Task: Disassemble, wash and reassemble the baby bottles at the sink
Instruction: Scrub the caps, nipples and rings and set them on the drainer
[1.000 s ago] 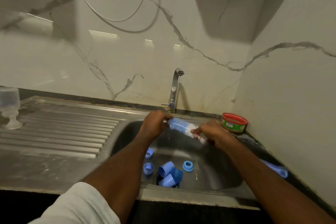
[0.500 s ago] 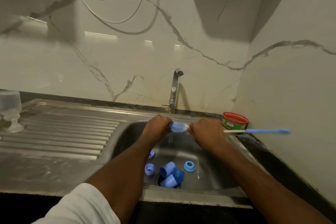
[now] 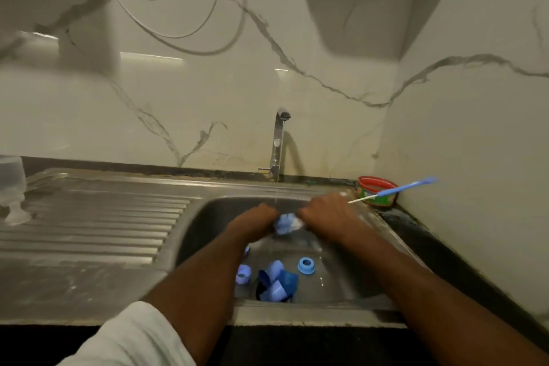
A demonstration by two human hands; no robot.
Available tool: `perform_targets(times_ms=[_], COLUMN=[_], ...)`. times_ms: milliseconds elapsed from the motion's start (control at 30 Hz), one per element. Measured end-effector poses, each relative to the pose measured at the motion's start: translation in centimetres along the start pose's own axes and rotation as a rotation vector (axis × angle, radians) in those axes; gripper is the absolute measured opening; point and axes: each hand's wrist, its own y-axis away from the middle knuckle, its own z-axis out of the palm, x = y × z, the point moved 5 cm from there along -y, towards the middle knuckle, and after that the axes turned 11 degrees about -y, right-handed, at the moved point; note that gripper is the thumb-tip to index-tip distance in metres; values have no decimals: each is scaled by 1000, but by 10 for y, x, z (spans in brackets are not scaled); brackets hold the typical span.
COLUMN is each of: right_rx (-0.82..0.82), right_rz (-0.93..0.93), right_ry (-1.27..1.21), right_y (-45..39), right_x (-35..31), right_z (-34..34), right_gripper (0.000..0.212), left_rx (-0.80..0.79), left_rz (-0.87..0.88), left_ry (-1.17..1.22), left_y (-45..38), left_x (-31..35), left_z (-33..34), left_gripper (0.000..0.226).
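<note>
Over the steel sink (image 3: 297,316), my left hand (image 3: 255,223) is curled round a small bottle part that its fingers hide. My right hand (image 3: 326,217) grips a bottle brush; its blue-and-white bristle head (image 3: 286,223) shows between the two fists. The thin blue handle (image 3: 398,190) sticks out up and to the right. A thin stream of water falls from the tap (image 3: 277,145) onto the hands. In the basin lie a blue screw ring (image 3: 306,265), a pile of blue caps (image 3: 277,282) over the drain and a pale blue part (image 3: 243,273).
A ribbed draining board (image 3: 89,223) lies to the left, with a clear upturned piece (image 3: 12,187) on its far left end. A red-rimmed tub (image 3: 377,190) stands in the right corner by the wall. Cables hang on the marble wall above.
The brush handle swung from pointing down-right to level, then up-right. My two fists have come closer together, hiding most of the bristle head.
</note>
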Motion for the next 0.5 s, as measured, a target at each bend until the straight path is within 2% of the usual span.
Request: perform_targets(times_ms=[67,100,133,200,233,267,300,333,400,433,500], right_rx=[-3,-32,-107,-300,-366,-373,-338,-289,-116,-2,109], right_rz=[63,202,401,809,954,993,965,884,662,556,348], right_ry=[-22,-169,-441,-1171,-1465,-1593,-1567,-1363,-758,-572,-493], right_y=[-2,-2,-1,8,14,16,17,17,18,18,13], right_x=[-13,-11,-1,10,9,12,19,28,41,41,33], right_z=[12,19,27,43,50,52,52,49,40,33,19], right_gripper=[13,18,23,28,27,28,31,35,49,56,64], left_rx=[1,39,87,179,235,294,338,356,325,272,151], left_rz=[-39,-52,-63,-67,-61,-61,-67,-81,-111,-125,-159], left_ry=[-3,-19,-36,-67,-78,-51,11,84,155,155,168], left_y=[3,3,4,5,5,4,3,3,2,1,-2], left_x=[-13,-21,-26,-31,-29,-26,-24,-23,-19,-18,-16], left_z=[-5,-9,-14,-21,-25,-27,-29,-29,-27,-23,-11], left_gripper=[24,25,26,27,27,26,26,25,26,28,33])
